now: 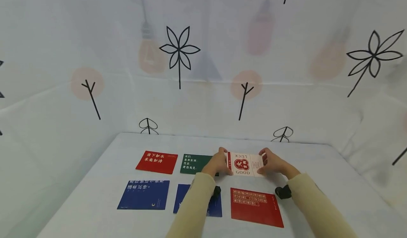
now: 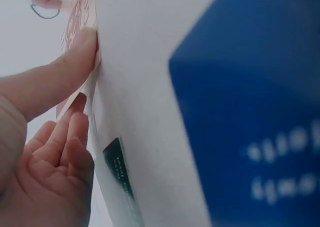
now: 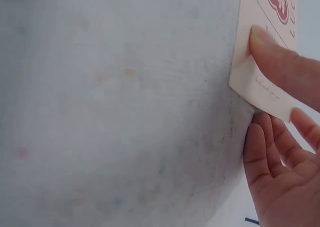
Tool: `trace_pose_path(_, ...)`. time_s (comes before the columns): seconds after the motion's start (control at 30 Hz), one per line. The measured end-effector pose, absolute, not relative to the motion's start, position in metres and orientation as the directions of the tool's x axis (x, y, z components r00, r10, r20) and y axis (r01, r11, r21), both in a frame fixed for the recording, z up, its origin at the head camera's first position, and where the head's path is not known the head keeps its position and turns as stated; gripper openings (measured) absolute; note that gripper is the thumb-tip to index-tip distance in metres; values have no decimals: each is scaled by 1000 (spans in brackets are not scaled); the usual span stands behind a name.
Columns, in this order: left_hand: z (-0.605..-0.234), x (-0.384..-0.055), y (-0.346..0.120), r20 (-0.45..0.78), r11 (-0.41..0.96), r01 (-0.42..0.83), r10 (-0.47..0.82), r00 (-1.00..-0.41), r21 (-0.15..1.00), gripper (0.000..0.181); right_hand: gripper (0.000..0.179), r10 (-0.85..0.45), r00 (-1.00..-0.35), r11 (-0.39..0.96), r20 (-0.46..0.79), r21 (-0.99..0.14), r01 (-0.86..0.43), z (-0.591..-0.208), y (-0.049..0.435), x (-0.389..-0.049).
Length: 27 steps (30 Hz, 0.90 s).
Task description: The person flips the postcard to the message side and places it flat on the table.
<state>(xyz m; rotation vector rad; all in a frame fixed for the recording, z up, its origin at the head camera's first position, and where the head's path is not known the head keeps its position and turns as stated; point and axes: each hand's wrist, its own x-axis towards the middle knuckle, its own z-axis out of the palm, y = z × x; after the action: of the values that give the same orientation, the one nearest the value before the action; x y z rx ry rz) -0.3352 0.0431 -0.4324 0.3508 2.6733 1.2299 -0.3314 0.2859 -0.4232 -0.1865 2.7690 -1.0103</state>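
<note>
A cream card with red print and the words GOOD LUCK (image 1: 242,164) lies at the back of the white table, its lettering upside down in part. My left hand (image 1: 218,163) pinches its left end, thumb on the printed face and fingers beneath, as the left wrist view shows. At the opposite end my right hand (image 1: 272,163) holds the card the same way; in the right wrist view the thumb (image 3: 285,69) presses on top and that corner is slightly raised. The green card (image 1: 194,163) beside my left hand is partly covered by it.
A red card (image 1: 157,162) lies at the back left. Nearer the front are a blue card (image 1: 143,195), a second blue card (image 1: 216,206) partly under my left sleeve, and a red card with boxed characters (image 1: 255,211). A patterned white cloth (image 1: 203,107) hangs behind the table.
</note>
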Motion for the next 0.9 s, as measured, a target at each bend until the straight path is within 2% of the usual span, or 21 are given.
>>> trace_pose_path(0.27,-438,-338,38,-12,518,118,240,-971,847,54,74,-97,-995,721,-22,-690,-55,-427,284,-320)
trace_pose_path(0.4,-432,-333,33,24,482,103,168,-986,870,48,56,-42,-999,706,13,-707,-38,-425,282,-313)
trace_pose_path(0.53,-428,-328,29,37,456,94,133,-990,885,28,35,-15,-1000,676,25,-736,-28,-424,282,-305)
trace_pose_path(0.63,-426,-326,26,49,433,108,146,-988,895,16,30,-5,-999,640,34,-768,-29,-422,283,-301)
trace_pose_path(0.9,-419,-321,26,67,402,129,163,-984,907,13,36,61,-998,584,20,-812,19,-415,287,-291)
